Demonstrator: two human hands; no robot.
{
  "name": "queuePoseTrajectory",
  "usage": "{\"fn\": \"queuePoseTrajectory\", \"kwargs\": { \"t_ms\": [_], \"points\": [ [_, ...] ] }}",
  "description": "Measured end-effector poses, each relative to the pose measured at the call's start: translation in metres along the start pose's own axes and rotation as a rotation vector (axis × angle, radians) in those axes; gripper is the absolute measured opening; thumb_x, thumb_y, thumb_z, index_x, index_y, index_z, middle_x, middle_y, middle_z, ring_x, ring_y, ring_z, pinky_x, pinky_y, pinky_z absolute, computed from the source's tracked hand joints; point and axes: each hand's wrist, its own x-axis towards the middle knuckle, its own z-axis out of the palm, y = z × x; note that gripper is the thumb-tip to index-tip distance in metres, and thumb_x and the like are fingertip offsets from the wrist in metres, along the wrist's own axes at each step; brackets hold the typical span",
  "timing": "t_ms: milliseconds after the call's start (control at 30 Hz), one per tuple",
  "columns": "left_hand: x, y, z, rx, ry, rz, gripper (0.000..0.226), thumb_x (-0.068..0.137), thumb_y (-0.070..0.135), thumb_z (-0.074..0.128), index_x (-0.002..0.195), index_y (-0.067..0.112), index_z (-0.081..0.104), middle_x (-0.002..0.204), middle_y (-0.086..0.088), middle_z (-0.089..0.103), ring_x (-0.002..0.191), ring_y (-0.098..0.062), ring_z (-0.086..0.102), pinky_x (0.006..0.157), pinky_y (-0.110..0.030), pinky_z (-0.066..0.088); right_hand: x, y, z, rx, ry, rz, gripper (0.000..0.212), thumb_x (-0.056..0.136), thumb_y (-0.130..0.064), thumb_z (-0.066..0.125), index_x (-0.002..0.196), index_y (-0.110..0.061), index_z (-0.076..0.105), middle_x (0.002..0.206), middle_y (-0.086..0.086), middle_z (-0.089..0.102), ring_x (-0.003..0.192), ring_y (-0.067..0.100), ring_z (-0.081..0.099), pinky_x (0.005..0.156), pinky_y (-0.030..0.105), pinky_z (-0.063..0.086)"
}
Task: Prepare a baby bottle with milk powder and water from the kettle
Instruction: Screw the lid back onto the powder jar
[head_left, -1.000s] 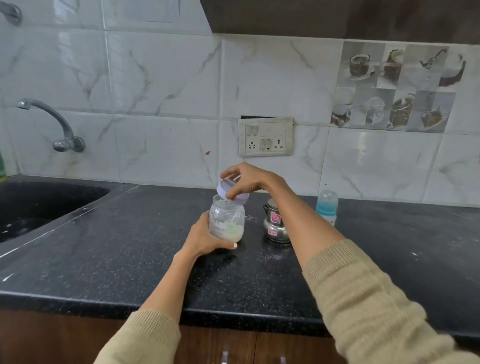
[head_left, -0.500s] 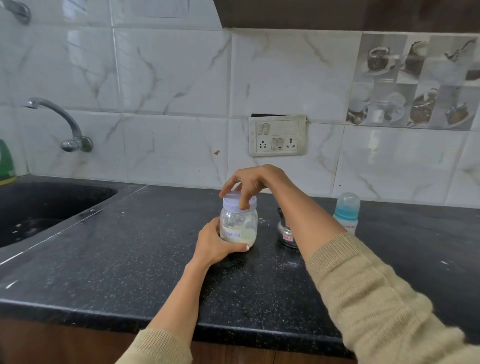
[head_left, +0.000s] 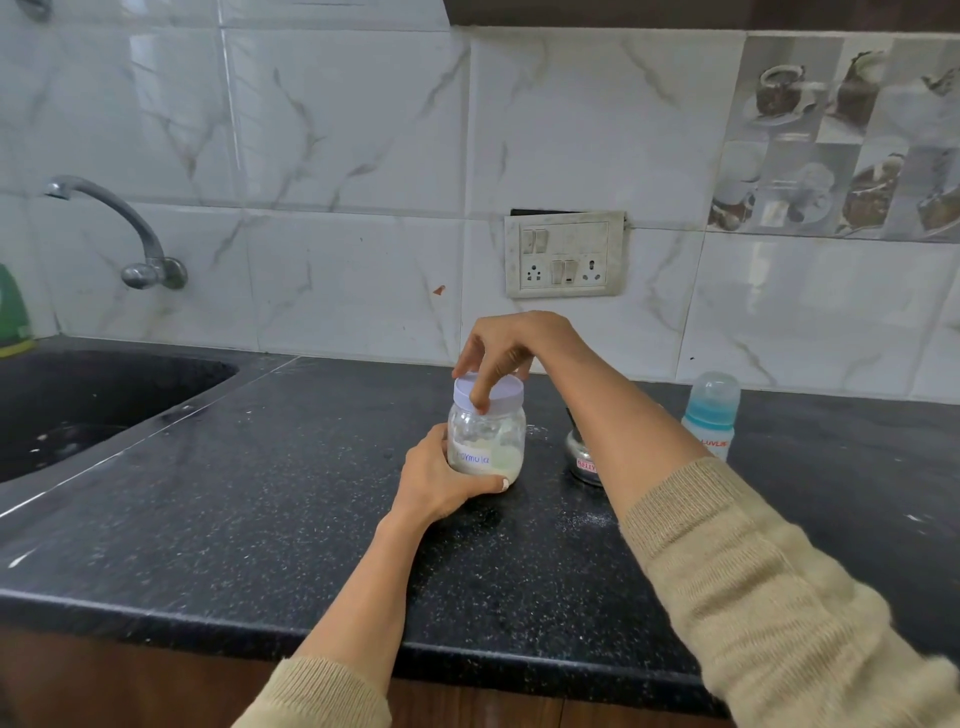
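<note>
Head view: formula jar upright at frame centre on the black counter, long axis vertical. Left hand wraps its base; right hand pinches the white lid. Right forearm partly hides a steel vessel; baby bottle stands far right.

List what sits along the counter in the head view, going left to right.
Green bottle → sink → tap → left hand → formula jar with the right hand on its lid → steel kettle → baby bottle.
</note>
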Motion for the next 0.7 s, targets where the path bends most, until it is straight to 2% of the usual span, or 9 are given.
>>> {"fn": "queuePoseTrajectory", "kwargs": {
  "t_ms": [100, 167, 233, 333, 467, 533, 600, 633, 700],
  "points": [
    [0.001, -0.001, 0.000, -0.003, -0.001, 0.001, 0.085, 0.043, 0.044, 0.087, 0.116, 0.025, 0.049, 0.106, 0.010, 0.060, 0.095, -0.009, 0.058, 0.075, -0.022, 0.044, 0.000, -0.002, 0.003, -0.031, 0.049, 0.020, 0.053, 0.055, -0.039, 0.079, 0.108, -0.034, 0.069, 0.114, -0.012, 0.059, 0.103, 0.016, 0.058, 0.062, 0.027, 0.052],
    [0.002, -0.001, 0.000, 0.000, -0.007, -0.001, 0.086, 0.043, 0.045, 0.087, 0.118, 0.025, 0.048, 0.107, 0.010, 0.060, 0.096, -0.009, 0.058, 0.077, -0.024, 0.045, 0.001, -0.003, 0.003, -0.042, 0.026, 0.010, 0.054, 0.059, -0.038, 0.078, 0.112, -0.033, 0.066, 0.116, -0.011, 0.055, 0.102, 0.018, 0.056, 0.059, 0.026, 0.049],
    [0.002, -0.002, 0.000, 0.000, -0.014, 0.001, 0.088, 0.043, 0.045, 0.087, 0.119, 0.026, 0.047, 0.108, 0.010, 0.060, 0.097, -0.010, 0.058, 0.080, -0.025, 0.047, 0.000, -0.004, 0.002, -0.046, -0.024, -0.010, 0.052, 0.062, -0.029, 0.077, 0.112, -0.034, 0.063, 0.121, -0.010, 0.051, 0.106, 0.020, 0.054, 0.065, 0.029, 0.051],
    [0.001, -0.002, 0.000, -0.012, -0.021, 0.003, 0.087, 0.043, 0.044, 0.087, 0.119, 0.026, 0.047, 0.107, 0.011, 0.059, 0.097, -0.010, 0.058, 0.079, -0.025, 0.046, 0.000, -0.002, 0.002, -0.016, -0.104, -0.067, 0.052, 0.063, -0.010, 0.075, 0.104, -0.040, 0.064, 0.122, -0.013, 0.049, 0.114, 0.022, 0.049, 0.086, 0.035, 0.052],
    [0.000, -0.001, -0.001, -0.018, -0.025, 0.001, 0.087, 0.043, 0.044, 0.087, 0.118, 0.026, 0.047, 0.109, 0.008, 0.060, 0.098, -0.010, 0.058, 0.081, -0.027, 0.048, -0.003, 0.009, 0.004, 0.129, -0.150, -0.088, 0.058, 0.062, 0.001, 0.071, 0.099, -0.043, 0.065, 0.095, -0.026, 0.048, 0.103, 0.021, 0.048, 0.074, 0.027, 0.047],
    [0.000, -0.002, -0.001, -0.018, -0.022, -0.004, 0.088, 0.042, 0.044, 0.087, 0.119, 0.025, 0.047, 0.110, 0.007, 0.060, 0.098, -0.012, 0.058, 0.084, -0.030, 0.049, -0.004, 0.011, 0.004, 0.146, -0.126, -0.086, 0.056, 0.062, -0.006, 0.075, 0.101, -0.045, 0.065, 0.104, -0.024, 0.053, 0.106, 0.018, 0.048, 0.079, 0.027, 0.047],
    [-0.001, -0.001, -0.001, -0.021, -0.018, -0.006, 0.089, 0.041, 0.044, 0.087, 0.119, 0.024, 0.048, 0.110, 0.007, 0.061, 0.098, -0.011, 0.059, 0.086, -0.032, 0.050, -0.004, 0.007, 0.003, 0.111, -0.074, -0.047, 0.052, 0.061, -0.022, 0.080, 0.106, -0.045, 0.065, 0.120, -0.016, 0.054, 0.111, 0.016, 0.050, 0.086, 0.030, 0.049],
    [-0.001, -0.001, 0.000, -0.021, -0.016, -0.007, 0.090, 0.040, 0.045, 0.086, 0.119, 0.024, 0.048, 0.109, 0.007, 0.062, 0.098, -0.011, 0.059, 0.086, -0.033, 0.051, -0.003, 0.005, 0.002, 0.086, -0.047, -0.017, 0.051, 0.060, -0.030, 0.082, 0.107, -0.042, 0.066, 0.122, -0.013, 0.055, 0.108, 0.016, 0.053, 0.079, 0.030, 0.052],
    [-0.002, -0.001, 0.000, -0.018, -0.012, -0.007, 0.090, 0.040, 0.046, 0.086, 0.119, 0.024, 0.048, 0.109, 0.007, 0.062, 0.097, -0.011, 0.060, 0.086, -0.034, 0.051, -0.001, -0.003, 0.001, 0.001, -0.001, 0.042, 0.053, 0.057, -0.042, 0.082, 0.108, -0.034, 0.068, 0.115, -0.009, 0.057, 0.088, 0.014, 0.059, 0.053, 0.025, 0.049]
  ]
}}
